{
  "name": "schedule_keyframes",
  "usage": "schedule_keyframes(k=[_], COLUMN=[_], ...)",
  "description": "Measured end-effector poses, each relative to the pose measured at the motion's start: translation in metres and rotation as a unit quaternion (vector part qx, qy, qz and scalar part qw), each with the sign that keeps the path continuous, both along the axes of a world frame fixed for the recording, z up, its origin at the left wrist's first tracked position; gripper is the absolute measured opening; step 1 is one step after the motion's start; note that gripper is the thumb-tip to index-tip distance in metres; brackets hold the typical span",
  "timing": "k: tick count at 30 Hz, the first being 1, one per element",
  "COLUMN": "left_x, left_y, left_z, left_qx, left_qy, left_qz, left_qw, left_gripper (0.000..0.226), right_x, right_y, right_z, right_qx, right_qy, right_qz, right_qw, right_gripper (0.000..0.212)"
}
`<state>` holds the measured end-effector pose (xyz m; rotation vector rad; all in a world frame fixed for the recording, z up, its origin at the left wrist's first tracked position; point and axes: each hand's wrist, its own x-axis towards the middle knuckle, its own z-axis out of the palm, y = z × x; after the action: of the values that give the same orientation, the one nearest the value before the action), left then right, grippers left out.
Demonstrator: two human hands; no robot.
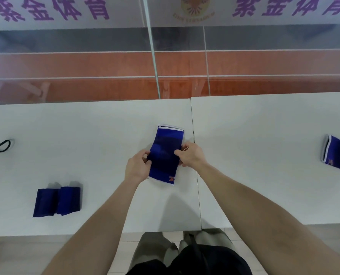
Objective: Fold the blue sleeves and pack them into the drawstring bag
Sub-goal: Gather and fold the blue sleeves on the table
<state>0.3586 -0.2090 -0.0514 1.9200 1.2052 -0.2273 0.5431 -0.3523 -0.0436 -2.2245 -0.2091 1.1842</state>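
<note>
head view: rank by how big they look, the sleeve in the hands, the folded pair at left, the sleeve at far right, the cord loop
1. sleeve in the hands
2. folded pair, close to it in apparent size
3. sleeve at far right, cut off by the frame, so unsure
4. cord loop

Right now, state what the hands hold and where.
Both hands grip one blue sleeve at mid-length: left hand on its left edge, right hand on its right.

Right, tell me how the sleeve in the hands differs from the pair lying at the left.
The held sleeve lies opened out long, gripped at its sides by the left hand and right hand; the left pair sits folded short, untouched. The held sleeve shows white edging and an orange logo; the pair shows neither. Both are blue.
</note>
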Motion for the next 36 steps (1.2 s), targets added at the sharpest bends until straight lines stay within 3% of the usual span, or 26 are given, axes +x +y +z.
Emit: schedule_keyframes(k=[5,11,17,19,22,29,33,36], left_x=[0.000,0.008,0.014,0.014,0.013,0.007,0.013,0.023], left_y=[0.003,0.007,0.011,0.009,0.003,-0.007,0.001,0.008], left_z=[0.000,-0.001,-0.003,-0.001,0.003,0.012,0.011,0.009], left_qx=[0.001,0.018,0.035,0.082,0.152,0.079,0.089,0.080], left_qy=[0.003,0.027,0.093,0.132,0.139,0.182,0.125,0.115], left_qz=[-0.018,-0.034,-0.016,-0.043,-0.070,-0.065,-0.024,-0.016], left_qw=[1.000,0.999,0.995,0.987,0.976,0.978,0.988,0.990], left_gripper=[0.033,0.025,0.007,0.003,0.008,0.024,0.042,0.036], right_x=[0.017,0.037,0.032,0.029,0.018,-0.029,-0.044,-0.048], right_y=[0.019,0.035,0.027,0.021,0.011,-0.021,-0.036,-0.043], right_z=[0.001,-0.007,-0.013,-0.007,0.007,0.012,0.011,0.009], right_qx=[0.017,-0.006,-0.031,-0.038,-0.039,-0.066,-0.074,-0.093], right_qy=[-0.058,-0.104,-0.129,-0.149,-0.142,-0.123,-0.149,-0.171], right_qz=[-0.037,-0.010,0.010,0.008,0.020,0.112,0.131,0.155], right_qw=[0.997,0.994,0.991,0.988,0.989,0.984,0.977,0.969], right_gripper=[0.022,0.020,0.027,0.033,0.031,0.036,0.048,0.052])
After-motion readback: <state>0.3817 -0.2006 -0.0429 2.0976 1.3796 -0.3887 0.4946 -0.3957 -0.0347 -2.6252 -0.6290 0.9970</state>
